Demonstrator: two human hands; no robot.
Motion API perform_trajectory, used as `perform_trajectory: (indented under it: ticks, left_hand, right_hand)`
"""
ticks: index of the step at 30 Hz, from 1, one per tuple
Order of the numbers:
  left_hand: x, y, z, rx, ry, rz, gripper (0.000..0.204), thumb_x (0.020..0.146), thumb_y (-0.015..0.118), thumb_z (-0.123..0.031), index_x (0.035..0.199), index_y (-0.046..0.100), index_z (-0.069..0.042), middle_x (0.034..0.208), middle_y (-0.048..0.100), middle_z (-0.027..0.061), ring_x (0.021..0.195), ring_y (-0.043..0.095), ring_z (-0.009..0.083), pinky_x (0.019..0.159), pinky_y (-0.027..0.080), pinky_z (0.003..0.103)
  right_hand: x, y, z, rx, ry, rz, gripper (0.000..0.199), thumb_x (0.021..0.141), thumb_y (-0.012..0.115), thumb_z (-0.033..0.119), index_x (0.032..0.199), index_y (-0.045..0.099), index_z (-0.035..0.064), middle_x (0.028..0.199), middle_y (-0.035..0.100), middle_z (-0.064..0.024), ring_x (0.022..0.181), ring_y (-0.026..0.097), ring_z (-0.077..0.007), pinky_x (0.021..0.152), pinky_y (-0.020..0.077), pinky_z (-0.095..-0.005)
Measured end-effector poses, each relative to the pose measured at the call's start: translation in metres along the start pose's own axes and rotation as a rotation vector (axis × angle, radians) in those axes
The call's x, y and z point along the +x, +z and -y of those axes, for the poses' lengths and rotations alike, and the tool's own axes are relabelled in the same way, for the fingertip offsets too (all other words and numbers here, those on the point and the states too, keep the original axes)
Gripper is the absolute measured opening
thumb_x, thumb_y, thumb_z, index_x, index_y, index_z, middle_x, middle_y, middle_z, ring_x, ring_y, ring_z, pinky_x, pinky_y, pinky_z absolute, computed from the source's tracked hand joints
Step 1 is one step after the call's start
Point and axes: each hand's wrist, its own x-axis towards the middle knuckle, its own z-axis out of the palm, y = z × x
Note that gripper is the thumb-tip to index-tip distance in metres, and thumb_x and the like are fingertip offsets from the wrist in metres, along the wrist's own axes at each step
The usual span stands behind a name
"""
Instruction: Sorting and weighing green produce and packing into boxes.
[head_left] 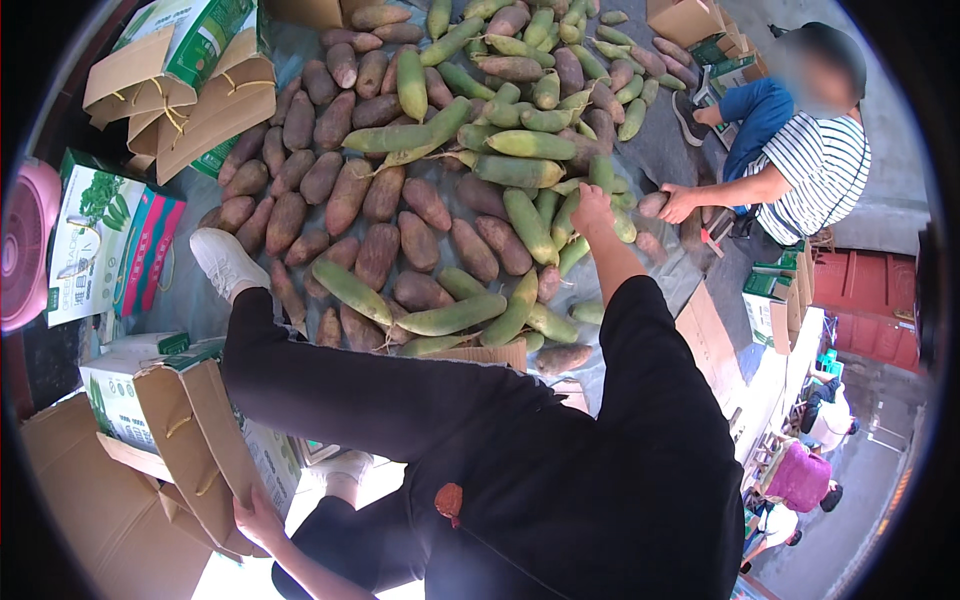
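Observation:
Over on the lower left, my left hand grips the edge of an open cardboard box with white and green printed sides and cord handles. My right arm reaches forward into a large heap of radishes. There my right hand is closed on a green radish, its fingers partly hidden from this angle. Long green radishes lie mostly in the middle and right of the heap. Reddish-brown radishes cover the left and near part.
More open boxes stand at the far left, beside a pink fan. At the right a seated person in a striped shirt holds a reddish radish. Boxes line that side; several people work farther off. My shoe borders the heap.

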Motion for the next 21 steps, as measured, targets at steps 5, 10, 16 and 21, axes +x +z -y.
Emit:
perform_trajectory:
  ticks: [5,10,16,21]
  left_hand:
    - [-0.001,-0.002,0.003,-0.02,-0.009,-0.008,0.031,0.082,0.06,-0.014,0.105,0.06,0.007,0.091,0.065,0.0218,0.083,0.064,0.0347,0.076,0.048,0.042]
    - [0.0,-0.002,0.002,0.002,0.013,-0.021,0.031,0.081,0.06,-0.014,0.104,0.06,0.007,0.091,0.065,0.0223,0.083,0.064,0.0349,0.075,0.048,0.042]
    - [0.0,-0.001,0.008,0.027,0.04,-0.037,0.03,0.081,0.061,-0.012,0.103,0.06,0.008,0.091,0.065,0.0231,0.084,0.064,0.0363,0.076,0.048,0.043]
    - [-0.001,0.001,0.008,0.004,0.034,-0.061,0.029,0.08,0.06,-0.012,0.102,0.06,0.008,0.091,0.065,0.0232,0.084,0.064,0.0364,0.076,0.048,0.043]
  right_hand:
    - [0.004,0.003,0.011,0.034,-0.024,0.014,0.057,0.071,0.069,0.013,0.125,0.051,0.0161,0.123,0.047,-0.0115,0.116,0.046,-0.0326,0.096,0.043,-0.0391]
    - [-0.023,0.023,0.017,0.148,-0.141,-0.092,0.052,0.066,0.071,0.011,0.115,0.055,0.0151,0.113,0.05,-0.012,0.11,0.048,-0.0332,0.094,0.0444,-0.0393]
    - [-0.044,0.015,0.028,0.054,-0.225,-0.091,0.046,0.066,0.065,0.003,0.109,0.056,0.014,0.107,0.053,-0.0082,0.108,0.049,-0.03,0.089,0.0456,-0.0399]
    - [-0.059,-0.005,0.042,-0.007,-0.376,-0.106,0.04,0.069,0.062,0.002,0.107,0.056,0.0135,0.108,0.053,-0.0072,0.108,0.048,-0.0281,0.083,0.0447,-0.0404]
